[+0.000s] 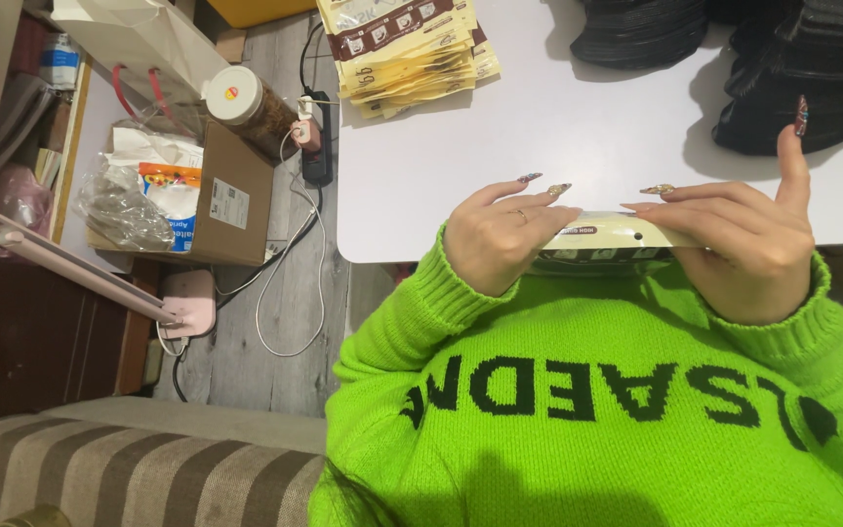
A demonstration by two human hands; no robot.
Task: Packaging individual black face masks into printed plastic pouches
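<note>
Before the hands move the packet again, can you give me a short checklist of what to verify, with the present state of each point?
1. Left hand on the cream packet: ok, its fingers lie over the packet's left end.
2. Right hand on the packet: ok, its fingers cover the right end, with the index finger pointing up.
3. Packet supported: ok, it is held at the near edge of the white table.
4. Stack of cream packets apart from the hands: ok, it lies at the table's far left edge.
5. Black folded items clear of the packet: ok, though close to the raised finger.
6. Packet sealed or open: cannot tell.
</note>
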